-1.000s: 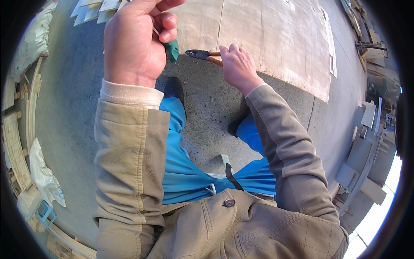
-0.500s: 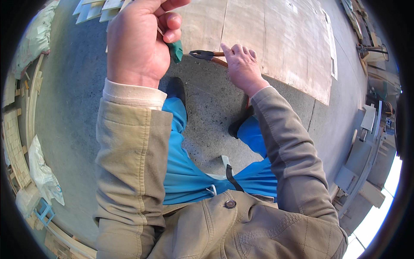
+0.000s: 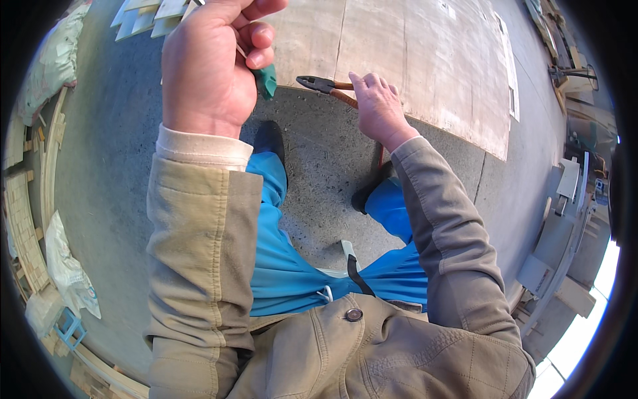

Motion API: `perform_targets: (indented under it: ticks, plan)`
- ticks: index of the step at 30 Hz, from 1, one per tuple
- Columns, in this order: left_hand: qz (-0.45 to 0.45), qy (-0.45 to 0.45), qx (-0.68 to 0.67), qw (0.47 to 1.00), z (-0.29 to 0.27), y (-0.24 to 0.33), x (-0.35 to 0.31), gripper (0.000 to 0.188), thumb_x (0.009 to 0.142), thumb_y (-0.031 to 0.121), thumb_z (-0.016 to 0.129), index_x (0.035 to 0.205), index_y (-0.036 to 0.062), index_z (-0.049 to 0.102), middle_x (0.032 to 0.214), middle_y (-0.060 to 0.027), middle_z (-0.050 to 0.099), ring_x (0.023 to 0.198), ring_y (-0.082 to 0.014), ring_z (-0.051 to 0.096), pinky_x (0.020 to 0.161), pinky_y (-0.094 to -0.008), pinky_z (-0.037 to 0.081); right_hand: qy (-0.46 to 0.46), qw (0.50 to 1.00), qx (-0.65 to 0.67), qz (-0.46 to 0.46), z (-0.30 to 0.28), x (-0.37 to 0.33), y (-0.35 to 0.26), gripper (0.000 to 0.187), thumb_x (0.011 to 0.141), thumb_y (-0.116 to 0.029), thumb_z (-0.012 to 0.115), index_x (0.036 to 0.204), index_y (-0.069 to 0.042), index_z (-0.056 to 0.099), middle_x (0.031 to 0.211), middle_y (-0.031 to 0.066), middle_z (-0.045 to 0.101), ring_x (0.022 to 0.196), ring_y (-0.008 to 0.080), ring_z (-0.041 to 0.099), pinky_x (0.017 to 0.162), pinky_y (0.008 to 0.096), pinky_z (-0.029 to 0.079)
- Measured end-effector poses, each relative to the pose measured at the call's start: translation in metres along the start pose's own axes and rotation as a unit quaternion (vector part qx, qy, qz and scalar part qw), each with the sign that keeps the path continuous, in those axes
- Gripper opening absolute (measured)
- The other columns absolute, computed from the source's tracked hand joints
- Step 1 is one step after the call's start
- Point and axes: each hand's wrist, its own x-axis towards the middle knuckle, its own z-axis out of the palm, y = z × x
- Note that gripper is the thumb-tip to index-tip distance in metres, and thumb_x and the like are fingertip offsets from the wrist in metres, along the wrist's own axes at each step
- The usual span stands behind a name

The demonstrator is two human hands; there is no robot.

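Observation:
My right hand [image 3: 382, 106] grips a pair of combination pliers [image 3: 321, 84] with orange handles, its dark jaws pointing left. The pliers are over the near edge of a plywood sheet [image 3: 392, 40]. My left hand [image 3: 211, 66] is raised higher and closer to view, at the upper left, with its fingers curled. From beneath its palm sticks out the green end [image 3: 266, 81] of a tool whose kind I cannot make out; most of it is hidden by the hand. The jaws and the green piece are apart.
Pale boards [image 3: 149, 16] are stacked at the far left. White sacks [image 3: 70, 266] and timber [image 3: 50, 153] line the left side, with a blue plastic frame [image 3: 70, 328]. Panels and boards [image 3: 555, 246] stand along the right. My shoes [image 3: 269, 143] are on the concrete floor [image 3: 319, 159].
My right hand and the pliers have shifted slightly right, and the pliers have tilted a little. The left hand has moved slightly left, with the green piece still in it.

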Motion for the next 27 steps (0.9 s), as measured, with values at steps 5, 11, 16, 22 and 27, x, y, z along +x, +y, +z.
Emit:
perform_targets:
  ticks: [5,11,16,22,27]
  plan:
    - [-0.004,-0.003,0.000,1.000,0.001,-0.001,0.001,0.028,0.100,0.020,0.070,0.116,-0.0041,0.071,0.102,-0.0115,0.073,0.067,-0.0108,0.052,0.053,-0.0247,0.036,0.026,0.983,0.163,0.083,0.016,-0.017,-0.002,0.058,0.082,0.003,0.064,0.140,0.000,0.055,0.124,0.0264,0.062,0.117,0.0453,0.061,0.101,0.0473,0.051]
    - [-0.003,-0.001,0.007,1.000,0.001,-0.001,0.000,0.030,0.100,0.021,0.071,0.117,-0.0038,0.070,0.103,-0.0112,0.073,0.067,-0.0104,0.052,0.053,-0.0245,0.037,-0.068,0.884,0.430,0.169,0.040,-0.047,-0.036,0.044,0.081,0.000,0.065,0.124,0.007,0.063,0.101,0.0180,0.070,0.093,0.0279,0.069,0.083,0.0386,0.057]
    - [-0.001,-0.003,0.007,1.000,0.001,-0.001,0.000,0.030,0.100,0.021,0.071,0.117,-0.0038,0.071,0.103,-0.0109,0.073,0.067,-0.0100,0.052,0.053,-0.0245,0.037,-0.206,0.542,0.781,0.234,0.032,-0.060,-0.061,0.064,0.072,0.009,0.052,0.136,0.005,0.056,0.104,0.0142,0.066,0.086,0.0228,0.069,0.078,0.0353,0.059]
    - [-0.005,-0.005,0.010,1.000,-0.001,-0.002,0.000,0.031,0.100,0.021,0.071,0.118,-0.0035,0.071,0.102,-0.0105,0.074,0.067,-0.0099,0.052,0.053,-0.0246,0.036,-0.224,0.402,0.866,0.195,0.033,-0.058,-0.066,0.076,0.065,0.011,0.046,0.141,0.006,0.051,0.120,0.0239,0.068,0.100,0.0311,0.073,0.090,0.0430,0.061]
    - [-0.001,0.000,0.025,1.000,0.000,-0.003,0.002,0.031,0.100,0.022,0.071,0.117,-0.0033,0.071,0.102,-0.0105,0.074,0.066,-0.0099,0.052,0.053,-0.0247,0.036,-0.215,0.384,0.880,0.178,0.045,-0.054,-0.066,0.080,0.063,0.007,0.049,0.143,0.007,0.052,0.127,0.0274,0.069,0.101,0.0320,0.074,0.090,0.0410,0.062]
